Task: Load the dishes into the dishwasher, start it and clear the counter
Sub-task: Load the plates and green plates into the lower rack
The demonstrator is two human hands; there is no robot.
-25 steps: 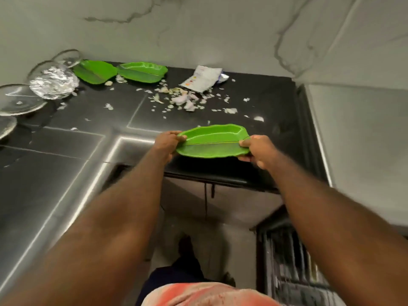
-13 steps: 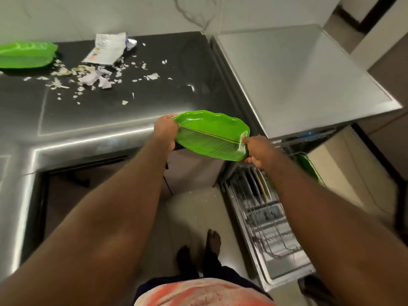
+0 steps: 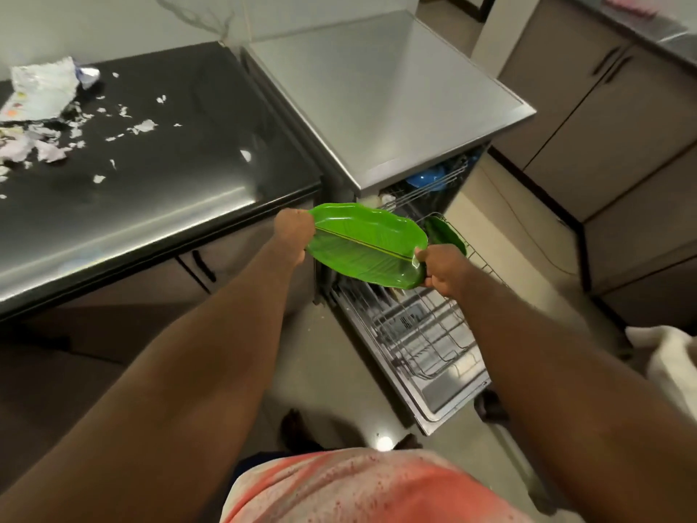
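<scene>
Green plate (image 3: 367, 245), leaf-shaped, is held in the air face up and slightly tilted, over the inner end of the dishwasher's pulled-out lower rack (image 3: 422, 334). Left hand (image 3: 292, 230) is curled round the plate end farther from the dishwasher; right hand (image 3: 439, 268) pinches the other end, thumb on the rim. Dishwasher (image 3: 396, 96) has its door (image 3: 452, 394) dropped open with the rack drawn out over it. The rack's outer part is mostly bare wire; what sits under the held plate is blurred, cannot tell. A second green plate (image 3: 447, 235) stands on edge in the rack, just beyond the right hand. Something blue (image 3: 426, 180) sits in the dishwasher's upper rack. Bench (image 3: 151, 205) beside the dishwasher carries paper scraps (image 3: 49, 145) and a crumpled wrapper (image 3: 41, 90), so clearing looks not yet done. Step in hand, as judged: loading, with the plate at the dishwasher but not yet placed. The next move likely calls for turning the plate on edge and lowering it between the tines in a free slot, clear of the second green plate. Being long, it may need an angle that keeps it under the upper rack.
</scene>
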